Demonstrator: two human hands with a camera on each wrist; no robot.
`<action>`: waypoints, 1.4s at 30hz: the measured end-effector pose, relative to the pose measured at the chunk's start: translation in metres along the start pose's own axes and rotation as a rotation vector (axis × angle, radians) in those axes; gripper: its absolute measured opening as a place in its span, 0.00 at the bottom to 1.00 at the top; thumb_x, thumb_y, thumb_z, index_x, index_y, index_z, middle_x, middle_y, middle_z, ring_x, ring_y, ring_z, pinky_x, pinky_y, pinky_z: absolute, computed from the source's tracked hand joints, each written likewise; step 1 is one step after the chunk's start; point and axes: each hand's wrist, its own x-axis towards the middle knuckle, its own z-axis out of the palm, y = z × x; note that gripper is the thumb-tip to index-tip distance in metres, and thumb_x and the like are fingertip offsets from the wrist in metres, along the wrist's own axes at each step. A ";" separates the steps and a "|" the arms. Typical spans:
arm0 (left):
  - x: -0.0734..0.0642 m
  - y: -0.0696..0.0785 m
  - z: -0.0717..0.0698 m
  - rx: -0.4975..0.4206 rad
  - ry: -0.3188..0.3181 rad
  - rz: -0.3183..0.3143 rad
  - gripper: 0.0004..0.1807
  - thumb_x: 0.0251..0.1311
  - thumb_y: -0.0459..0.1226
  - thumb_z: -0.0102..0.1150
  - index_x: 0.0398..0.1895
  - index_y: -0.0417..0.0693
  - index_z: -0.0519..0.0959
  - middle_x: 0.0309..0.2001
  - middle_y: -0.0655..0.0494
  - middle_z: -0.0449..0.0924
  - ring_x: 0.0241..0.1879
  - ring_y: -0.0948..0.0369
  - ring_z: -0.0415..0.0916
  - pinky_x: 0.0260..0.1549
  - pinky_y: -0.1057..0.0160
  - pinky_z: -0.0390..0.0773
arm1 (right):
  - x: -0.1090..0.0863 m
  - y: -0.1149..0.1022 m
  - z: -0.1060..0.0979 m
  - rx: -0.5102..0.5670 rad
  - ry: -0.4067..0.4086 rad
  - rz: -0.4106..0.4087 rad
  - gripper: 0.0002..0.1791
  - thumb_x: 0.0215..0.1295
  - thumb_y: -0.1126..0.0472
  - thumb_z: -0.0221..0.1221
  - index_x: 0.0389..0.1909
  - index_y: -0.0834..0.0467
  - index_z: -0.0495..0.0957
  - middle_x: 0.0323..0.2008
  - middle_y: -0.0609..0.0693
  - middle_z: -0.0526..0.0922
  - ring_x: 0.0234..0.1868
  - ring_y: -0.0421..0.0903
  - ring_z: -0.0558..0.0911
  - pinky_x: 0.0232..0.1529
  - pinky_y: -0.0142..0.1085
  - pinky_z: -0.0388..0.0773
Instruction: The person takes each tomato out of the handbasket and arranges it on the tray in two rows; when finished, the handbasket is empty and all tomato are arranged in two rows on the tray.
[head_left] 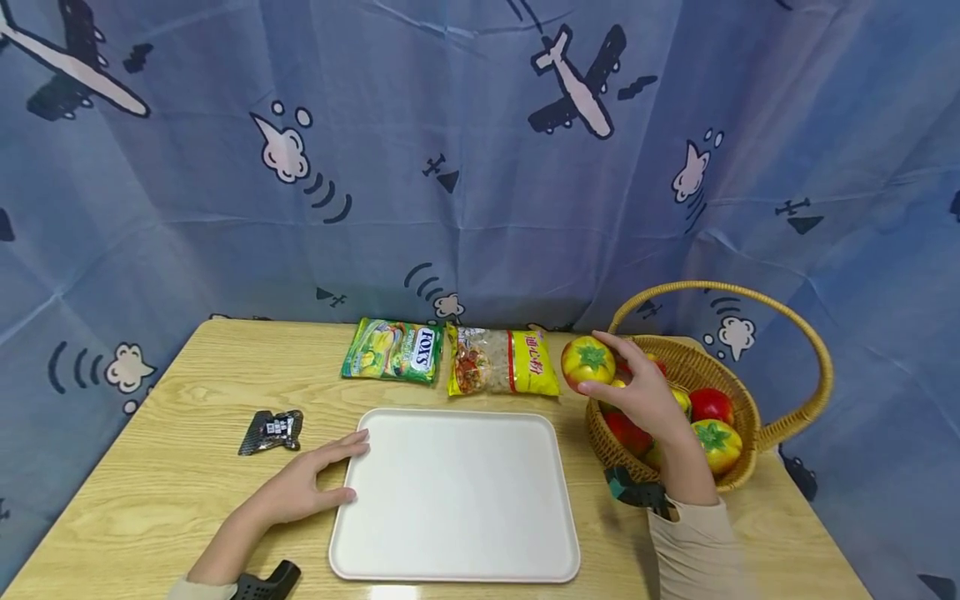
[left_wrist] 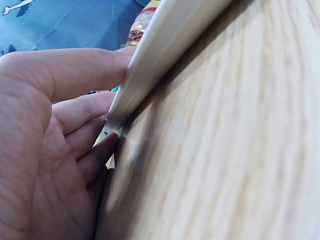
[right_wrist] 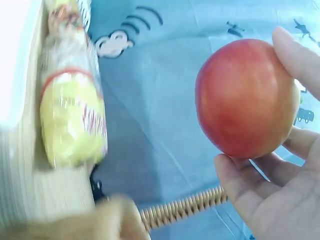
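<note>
My right hand (head_left: 643, 390) holds a red-and-yellow fruit (head_left: 588, 363) with a green star-shaped top, persimmon-like. It is raised at the left rim of the wicker basket (head_left: 750, 400). In the right wrist view, thumb and fingers grip the fruit (right_wrist: 245, 100) from its sides, its smooth red side showing. More red and yellow fruits (head_left: 716, 443) lie in the basket, partly hidden by my right arm. My left hand (head_left: 300, 483) rests at the left edge of the white tray (head_left: 457, 500). In the left wrist view, its extended fingers touch the tray's rim (left_wrist: 150, 65).
Behind the tray lie a green FOX'S candy bag (head_left: 393, 350) and a yellow-ended clear food packet (head_left: 502, 361). A small black wrapped packet (head_left: 272, 432) is left of the tray. The basket's tall handle (head_left: 821, 375) arches up at the right. A blue curtain (head_left: 375, 167) hangs behind the table.
</note>
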 end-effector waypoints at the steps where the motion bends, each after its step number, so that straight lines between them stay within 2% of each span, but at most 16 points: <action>1: 0.000 0.000 0.000 0.000 -0.001 -0.002 0.36 0.57 0.52 0.61 0.68 0.52 0.67 0.71 0.56 0.60 0.69 0.49 0.58 0.62 0.41 0.63 | 0.001 -0.002 0.004 0.030 -0.001 -0.002 0.39 0.58 0.55 0.66 0.70 0.54 0.61 0.60 0.57 0.67 0.48 0.51 0.74 0.44 0.20 0.75; 8: 0.000 0.000 0.000 0.008 0.003 0.005 0.35 0.57 0.53 0.62 0.67 0.52 0.68 0.71 0.56 0.61 0.69 0.49 0.58 0.62 0.42 0.64 | 0.007 -0.011 0.037 0.232 -0.018 -0.032 0.40 0.56 0.61 0.67 0.69 0.55 0.62 0.65 0.56 0.65 0.52 0.57 0.76 0.44 0.25 0.79; 16: 0.002 0.001 0.000 0.009 -0.002 0.006 0.35 0.56 0.52 0.62 0.67 0.51 0.68 0.71 0.56 0.61 0.69 0.49 0.58 0.61 0.42 0.64 | 0.021 -0.033 0.070 0.257 -0.006 -0.121 0.39 0.53 0.61 0.69 0.67 0.52 0.65 0.65 0.53 0.67 0.59 0.52 0.70 0.57 0.39 0.75; 19: 0.003 0.000 0.001 0.008 0.003 0.009 0.35 0.56 0.52 0.62 0.66 0.51 0.68 0.70 0.56 0.61 0.69 0.49 0.59 0.62 0.42 0.64 | 0.026 -0.043 0.082 0.287 -0.016 -0.144 0.39 0.52 0.63 0.69 0.66 0.54 0.65 0.64 0.54 0.68 0.58 0.52 0.70 0.57 0.42 0.75; 26: 0.001 0.000 0.001 0.021 0.019 0.015 0.35 0.56 0.52 0.63 0.66 0.51 0.69 0.70 0.56 0.62 0.68 0.48 0.60 0.61 0.42 0.64 | 0.033 -0.064 0.113 0.390 -0.082 -0.137 0.39 0.52 0.65 0.69 0.66 0.53 0.65 0.64 0.53 0.66 0.57 0.53 0.72 0.56 0.47 0.76; 33: 0.000 0.001 0.001 0.014 0.032 0.015 0.34 0.55 0.52 0.63 0.65 0.53 0.70 0.70 0.55 0.62 0.68 0.47 0.60 0.61 0.40 0.64 | 0.035 -0.067 0.153 0.386 -0.145 -0.129 0.39 0.53 0.62 0.69 0.66 0.50 0.65 0.63 0.52 0.67 0.54 0.52 0.74 0.52 0.41 0.79; 42: 0.000 0.002 0.002 0.020 0.029 0.022 0.32 0.56 0.51 0.63 0.65 0.54 0.71 0.70 0.55 0.63 0.68 0.47 0.60 0.61 0.42 0.64 | 0.032 -0.062 0.194 0.273 -0.185 -0.073 0.38 0.50 0.55 0.72 0.64 0.49 0.68 0.61 0.50 0.70 0.57 0.49 0.74 0.58 0.42 0.75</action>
